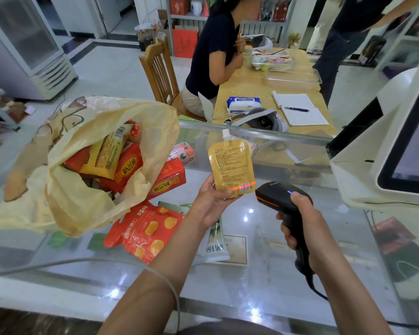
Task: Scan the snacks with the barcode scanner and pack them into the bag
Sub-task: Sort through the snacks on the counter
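Note:
My left hand (209,201) holds a yellow spouted pouch (230,163) upright by its lower left corner, above the glass counter. My right hand (300,228) grips a black barcode scanner (279,195) just right of the pouch. The scanner's red line falls across the barcode at the pouch's bottom edge. A yellow plastic bag (82,189) lies open at the left with several red and yellow snack packs inside. A red carton (168,178), a red snack pouch (143,230), a pink pack (184,153) and a white-green pack (215,243) lie on the counter beside the bag.
The glass counter (252,274) has a raised glass edge at the back. A white checkout screen (402,151) stands at the right. The scanner's cable (82,262) runs across the front. Behind, a person sits at a wooden table (252,81) with notebook, wipes and headset; another stands far right.

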